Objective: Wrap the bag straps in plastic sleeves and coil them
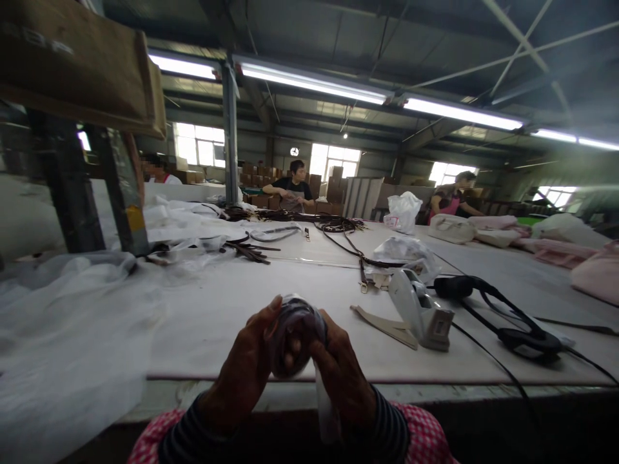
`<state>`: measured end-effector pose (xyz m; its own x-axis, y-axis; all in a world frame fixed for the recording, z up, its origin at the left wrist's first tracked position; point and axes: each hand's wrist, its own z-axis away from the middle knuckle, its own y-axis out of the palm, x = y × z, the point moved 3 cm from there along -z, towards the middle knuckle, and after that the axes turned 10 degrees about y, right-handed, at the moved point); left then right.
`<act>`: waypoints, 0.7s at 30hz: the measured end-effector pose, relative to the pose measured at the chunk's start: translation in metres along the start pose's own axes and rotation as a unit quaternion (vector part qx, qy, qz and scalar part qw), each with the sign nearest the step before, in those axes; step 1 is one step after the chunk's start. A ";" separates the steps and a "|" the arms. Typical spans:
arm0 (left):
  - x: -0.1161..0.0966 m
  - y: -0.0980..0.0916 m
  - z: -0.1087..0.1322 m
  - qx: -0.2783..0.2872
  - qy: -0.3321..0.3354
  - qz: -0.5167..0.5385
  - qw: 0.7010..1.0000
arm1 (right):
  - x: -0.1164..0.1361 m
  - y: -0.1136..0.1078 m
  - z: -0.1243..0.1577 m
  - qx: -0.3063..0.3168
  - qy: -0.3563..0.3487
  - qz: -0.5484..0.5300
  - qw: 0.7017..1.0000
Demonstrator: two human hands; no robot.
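A dark coil wrapped in clear plastic (300, 314), apparently a rolled-up strap, is held up in front of me at the table's front edge. My left hand (245, 364) wraps around its left side, thumb on top. On the other side, my right hand (342, 368) grips the rim with the thumb pressed inward, and some fingers show through the middle of the ring. A loose tail of clear plastic (325, 406) hangs below the right hand. To the right stand a grey tape dispenser (422, 312) and a flat beige strip (387, 325).
Brown straps with buckles (338, 225) lie across the white table (203, 316). Thin plastic sheeting (72, 341) heaps at left beside a metal post. A black headset-like device (503, 316) with cables lies at right, pink and white bags (556, 248) behind. Co-workers (293, 187) stand across.
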<state>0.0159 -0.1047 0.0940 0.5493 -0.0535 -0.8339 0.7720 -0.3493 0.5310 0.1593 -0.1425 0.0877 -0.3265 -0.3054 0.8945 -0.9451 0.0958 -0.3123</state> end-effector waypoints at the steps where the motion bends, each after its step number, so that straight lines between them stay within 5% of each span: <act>1: -0.003 -0.002 0.000 -0.021 0.035 -0.003 0.999 | 0.000 -0.001 0.001 -0.010 -0.013 0.026 1.000; 4: -0.008 -0.015 -0.002 -0.013 0.093 -0.041 0.995 | 0.003 -0.008 0.004 -0.050 -0.059 0.102 0.992; 7: -0.012 -0.027 -0.004 0.083 0.034 -0.106 0.990 | 0.013 -0.010 0.002 -0.007 -0.122 0.209 0.970; 11: -0.041 -0.022 -0.010 0.233 0.044 -0.245 0.940 | 0.032 -0.009 -0.014 0.010 -0.259 0.422 0.869; 14: -0.060 -0.016 -0.020 0.283 0.110 -0.381 0.873 | 0.032 -0.007 -0.028 -0.004 -0.324 0.504 0.801; 18: -0.039 -0.035 -0.032 0.308 0.238 -0.491 0.779 | -0.002 -0.007 -0.036 0.097 -0.227 0.459 0.854; 21: -0.003 -0.060 -0.033 0.344 0.253 -0.493 0.758 | -0.029 -0.009 -0.032 0.223 -0.141 0.373 0.890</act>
<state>-0.0213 -0.0532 0.0696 0.0010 0.8552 -0.5182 0.6334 -0.4016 -0.6615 0.1773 -0.1037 0.0747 -0.7862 -0.5460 0.2895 -0.3484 0.0047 -0.9373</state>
